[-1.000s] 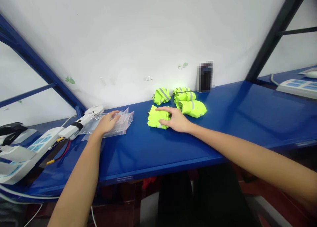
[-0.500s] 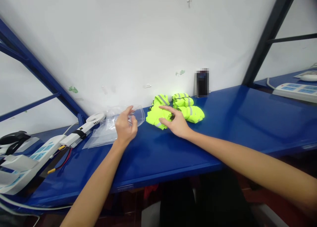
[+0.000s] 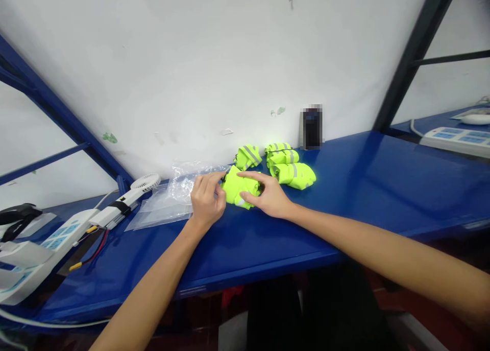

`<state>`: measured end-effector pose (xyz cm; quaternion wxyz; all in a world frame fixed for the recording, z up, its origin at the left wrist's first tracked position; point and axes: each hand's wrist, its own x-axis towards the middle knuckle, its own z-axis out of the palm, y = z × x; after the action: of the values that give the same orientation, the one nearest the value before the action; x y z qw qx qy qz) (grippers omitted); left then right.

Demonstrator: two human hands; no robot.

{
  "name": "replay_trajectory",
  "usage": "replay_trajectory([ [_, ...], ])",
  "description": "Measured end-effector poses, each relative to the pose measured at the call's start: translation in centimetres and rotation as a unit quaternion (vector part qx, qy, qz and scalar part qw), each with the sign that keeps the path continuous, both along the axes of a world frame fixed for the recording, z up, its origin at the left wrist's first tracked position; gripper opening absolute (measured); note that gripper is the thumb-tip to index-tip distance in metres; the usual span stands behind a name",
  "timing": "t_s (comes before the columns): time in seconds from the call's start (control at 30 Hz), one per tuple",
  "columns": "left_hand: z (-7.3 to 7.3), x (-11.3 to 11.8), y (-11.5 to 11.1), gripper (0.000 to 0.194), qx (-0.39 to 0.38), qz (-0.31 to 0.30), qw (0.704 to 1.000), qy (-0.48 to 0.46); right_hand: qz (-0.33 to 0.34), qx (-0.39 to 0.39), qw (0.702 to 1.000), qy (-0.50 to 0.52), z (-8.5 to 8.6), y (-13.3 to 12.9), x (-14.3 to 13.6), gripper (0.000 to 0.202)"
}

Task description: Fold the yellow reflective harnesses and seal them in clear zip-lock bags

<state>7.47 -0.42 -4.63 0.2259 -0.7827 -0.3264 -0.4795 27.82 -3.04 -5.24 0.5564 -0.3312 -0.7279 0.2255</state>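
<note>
A rolled neon-yellow reflective vest lies on the blue table between my two hands. My right hand grips it from the right, thumb in front and fingers over the top. At its left end, my left hand is closed with the fingertips against the fabric. Just behind is another rolled vest with grey stripes. More rolled yellow vests lie close together to the right of it. Clear plastic bags are spread flat to the left of my left hand and partly behind it.
A white handheld fan and a power strip with cables lie at the left. A dark blurred object leans on the white wall behind the blue table. Metal frame posts rise at both sides.
My left hand has moved right, off the plastic bag, to the vest's left end. My right hand has closed on this vest, which has come slightly forward, apart from the one behind.
</note>
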Motion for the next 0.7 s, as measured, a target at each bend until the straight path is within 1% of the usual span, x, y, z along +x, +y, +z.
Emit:
replay_trajectory([
  [0.17, -0.5, 0.3, -0.1, 0.037, -0.021, -0.008, 0.998, 0.052, 0.011, -0.034, 0.999, 0.001, 0.0, 0.4, 0.1, 0.044],
  [0.3, -0.5, 0.8, -0.5, 0.032, -0.026, 0.0, 0.997, 0.072, -0.004, -0.078, 0.997, 0.007, 0.1, 0.7, 0.1, 0.043],
  [0.4, -0.5, 1.1, -0.6, 0.034, -0.052, 0.001, 0.997, 0.065, -0.01, -0.091, 0.996, -0.001, 0.2, 0.9, 0.2, 0.043],
  [0.6, -0.7, 1.2, -0.5, 0.04, -0.149, -0.05, 0.987, 0.018, -0.005, -0.096, 0.995, -0.036, 0.2, 1.1, 0.4, 0.04],
  [0.7, -1.0, 1.2, -0.3, 0.041, -0.154, -0.047, 0.987, 0.03, -0.005, -0.097, 0.994, -0.049, 0.1, 1.3, 0.5, 0.04],
])
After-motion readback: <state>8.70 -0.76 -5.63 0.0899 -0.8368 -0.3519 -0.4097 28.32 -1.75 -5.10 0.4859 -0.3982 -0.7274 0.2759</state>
